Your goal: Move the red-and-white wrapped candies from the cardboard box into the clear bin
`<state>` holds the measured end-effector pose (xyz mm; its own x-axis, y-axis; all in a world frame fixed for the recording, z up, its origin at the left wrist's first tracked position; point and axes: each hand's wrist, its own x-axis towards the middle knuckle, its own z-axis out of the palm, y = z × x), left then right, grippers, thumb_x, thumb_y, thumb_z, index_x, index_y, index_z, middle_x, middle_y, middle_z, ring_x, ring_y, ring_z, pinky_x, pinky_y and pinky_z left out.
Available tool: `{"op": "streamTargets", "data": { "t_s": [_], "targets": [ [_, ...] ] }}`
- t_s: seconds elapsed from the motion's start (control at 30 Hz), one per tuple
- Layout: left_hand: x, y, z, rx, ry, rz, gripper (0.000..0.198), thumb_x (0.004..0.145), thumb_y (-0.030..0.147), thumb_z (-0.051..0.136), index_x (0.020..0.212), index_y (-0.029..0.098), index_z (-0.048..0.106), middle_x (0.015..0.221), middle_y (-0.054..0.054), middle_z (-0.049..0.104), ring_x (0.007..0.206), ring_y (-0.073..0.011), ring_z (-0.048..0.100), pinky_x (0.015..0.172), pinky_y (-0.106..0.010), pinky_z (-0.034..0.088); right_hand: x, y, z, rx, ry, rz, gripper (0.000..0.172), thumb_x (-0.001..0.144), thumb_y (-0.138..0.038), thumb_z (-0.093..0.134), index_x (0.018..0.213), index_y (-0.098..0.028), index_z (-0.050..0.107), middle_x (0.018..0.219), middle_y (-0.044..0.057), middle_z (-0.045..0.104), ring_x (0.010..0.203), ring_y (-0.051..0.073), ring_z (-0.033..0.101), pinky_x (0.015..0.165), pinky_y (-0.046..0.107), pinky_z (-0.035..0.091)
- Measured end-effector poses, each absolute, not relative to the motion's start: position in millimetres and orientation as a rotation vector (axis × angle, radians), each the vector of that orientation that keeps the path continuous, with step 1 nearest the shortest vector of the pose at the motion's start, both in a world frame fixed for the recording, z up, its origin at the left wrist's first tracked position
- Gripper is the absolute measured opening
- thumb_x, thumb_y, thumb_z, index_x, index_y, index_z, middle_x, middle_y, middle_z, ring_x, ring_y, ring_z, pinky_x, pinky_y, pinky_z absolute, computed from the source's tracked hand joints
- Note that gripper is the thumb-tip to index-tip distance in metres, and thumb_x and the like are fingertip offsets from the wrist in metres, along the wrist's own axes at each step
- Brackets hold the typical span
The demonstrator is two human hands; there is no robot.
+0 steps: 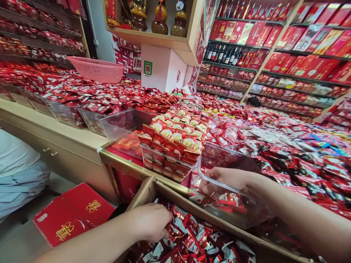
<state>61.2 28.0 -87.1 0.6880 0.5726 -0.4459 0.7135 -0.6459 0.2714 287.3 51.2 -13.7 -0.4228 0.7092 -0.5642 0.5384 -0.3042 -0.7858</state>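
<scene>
My left hand is down inside a cardboard box, fingers curled into a heap of small red and white candy packets; what it grips is hidden. My right hand reaches into a clear plastic bin at the display's front edge, fingers bent over a few red packets lying on the bin's bottom. Beside it stands another clear bin piled with red and gold packets.
A wide display of red wrapped sweets spreads to the right and back. A pink basket rests on the candy at left. Red boxes lie on the floor near a crouching person's clothing. Shelves of red gift boxes line the walls.
</scene>
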Motion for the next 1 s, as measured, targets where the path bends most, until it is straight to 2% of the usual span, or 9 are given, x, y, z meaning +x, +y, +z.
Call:
{"op": "streamTargets", "data": {
  "t_s": [0.1,0.23,0.37,0.53,0.67,0.77,0.87,1.0],
  "targets": [
    [64.1,28.6,-87.4,2.560,0.967,-0.471,0.027,0.070,0.026,0.049,0.091,0.013,0.062,0.088,-0.015,0.063,0.081,-0.0270,0.060,0.069,-0.034,0.047,288.8,49.6,-15.1,-1.602,-1.674,1.873,0.011,0.061,-0.027,0.062,0.063,-0.017,0.058,0.060,-0.004,0.060,0.047,0.006,0.049,0.048,0.018,0.038],
    [71.5,25.9,-85.3,2.580,0.957,-0.591,0.031,0.066,0.012,0.050,0.094,0.007,0.060,0.096,-0.020,0.060,0.088,-0.0287,0.057,0.076,-0.035,0.044,292.9,50.4,-19.2,-1.567,-1.663,1.914,0.009,0.064,-0.026,0.060,0.069,-0.018,0.059,0.064,-0.002,0.062,0.051,0.008,0.053,0.050,0.019,0.041],
    [80.8,22.4,-89.2,2.517,0.907,-0.795,0.045,0.061,0.012,0.056,0.105,0.008,0.055,0.092,-0.019,0.062,0.083,-0.0298,0.059,0.069,-0.035,0.047,294.4,50.0,-20.1,-1.511,-1.716,1.921,0.009,0.064,-0.019,0.057,0.073,-0.018,0.060,0.065,-0.001,0.063,0.054,0.009,0.055,0.051,0.019,0.043],
    [90.4,21.1,-95.6,2.452,0.910,-0.970,0.059,0.055,0.012,0.062,0.113,0.008,0.050,0.097,-0.021,0.061,0.084,-0.0313,0.058,0.067,-0.035,0.047,294.8,50.7,-18.8,-1.630,-1.779,1.826,0.005,0.062,-0.018,0.058,0.067,-0.017,0.057,0.064,0.000,0.062,0.054,0.010,0.056,0.052,0.020,0.046],
    [95.8,20.1,-96.2,2.411,0.883,-1.103,0.048,0.052,0.007,0.064,0.099,0.008,0.060,0.090,-0.019,0.063,0.081,-0.0312,0.059,0.068,-0.035,0.047,299.8,56.3,-21.8,-1.769,-1.892,1.728,0.011,0.058,-0.019,0.062,0.067,-0.017,0.056,0.069,0.000,0.062,0.059,0.012,0.058,0.051,0.020,0.048],
    [98.6,17.8,-99.7,2.415,0.872,-1.112,0.033,0.057,0.011,0.062,0.090,0.010,0.064,0.089,-0.017,0.064,0.083,-0.0304,0.058,0.071,-0.036,0.046,303.2,60.2,-25.6,-1.806,-2.010,1.608,0.012,0.059,-0.022,0.062,0.067,-0.016,0.055,0.071,0.002,0.062,0.058,0.014,0.058,0.048,0.021,0.047],
    [101.3,15.3,-104.3,2.439,0.904,-1.045,0.026,0.062,0.012,0.057,0.086,0.013,0.065,0.086,-0.016,0.065,0.080,-0.0293,0.059,0.067,-0.036,0.045,303.2,60.4,-26.3,-1.821,-2.075,1.524,0.011,0.061,-0.022,0.060,0.069,-0.016,0.055,0.069,0.003,0.061,0.057,0.014,0.058,0.045,0.021,0.045],
    [101.1,18.2,-94.7,2.488,0.945,-0.846,0.014,0.060,0.010,0.054,0.070,0.013,0.064,0.070,-0.011,0.064,0.068,-0.0243,0.057,0.060,-0.031,0.043,300.9,57.5,-22.3,-1.869,-2.134,1.397,0.005,0.067,-0.020,0.053,0.067,-0.015,0.053,0.063,0.003,0.060,0.053,0.014,0.057,0.044,0.021,0.044]
  ]
}}
